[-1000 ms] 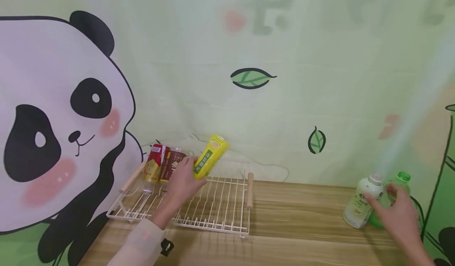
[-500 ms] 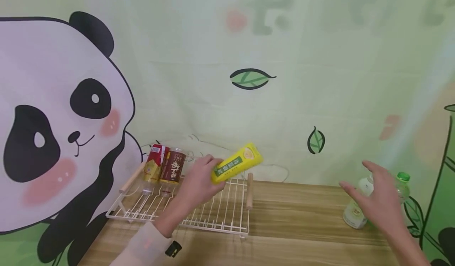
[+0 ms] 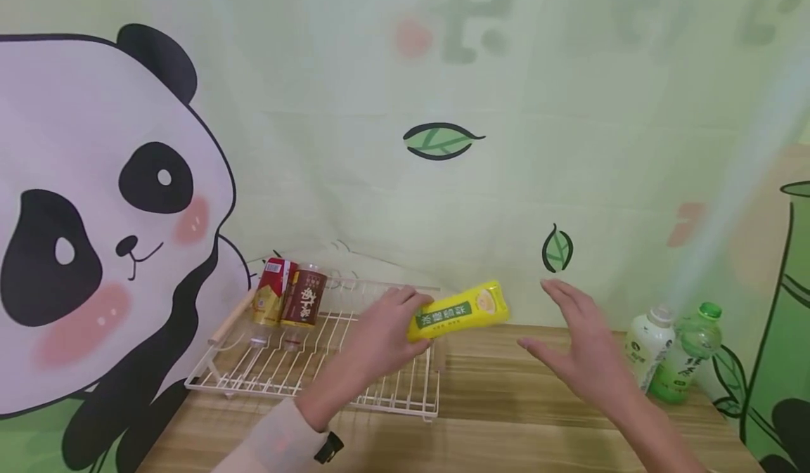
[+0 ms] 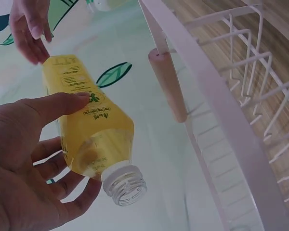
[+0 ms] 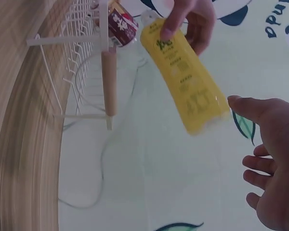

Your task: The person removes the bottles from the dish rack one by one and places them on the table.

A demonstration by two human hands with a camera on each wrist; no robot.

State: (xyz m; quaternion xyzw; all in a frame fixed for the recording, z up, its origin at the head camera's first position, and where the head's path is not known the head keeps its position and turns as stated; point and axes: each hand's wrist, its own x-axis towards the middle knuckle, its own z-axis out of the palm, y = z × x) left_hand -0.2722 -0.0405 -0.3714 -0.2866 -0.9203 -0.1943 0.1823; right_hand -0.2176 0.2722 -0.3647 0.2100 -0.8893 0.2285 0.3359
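Observation:
A yellow-labelled bottle (image 3: 465, 313) is held sideways above the right part of the rack by my left hand (image 3: 382, 329). In the left wrist view, the left thumb lies across the label of the bottle (image 4: 94, 118), and its clear threaded neck, with no cap, points toward the camera. My right hand (image 3: 588, 357) is raised off the bottle's base end, thumb and fingers spread, holding nothing. The right wrist view shows the right thumb tip close by the base of the bottle (image 5: 183, 79), with the other fingers of the right hand (image 5: 279, 159) loosely bent.
A white wire rack (image 3: 354, 404) with wooden handles stands on the wooden table (image 3: 506, 424). A red-and-gold bottle (image 3: 273, 294) and a brown-labelled bottle (image 3: 305, 297) lean neck-down in its left side. At the right stand a white bottle (image 3: 647, 346) and a green-capped bottle (image 3: 686, 353).
My left hand has carried the yellow bottle rightward from beside the rack's bottles, tipping it toward level. My right hand has left the bottles at the right and moved left toward it.

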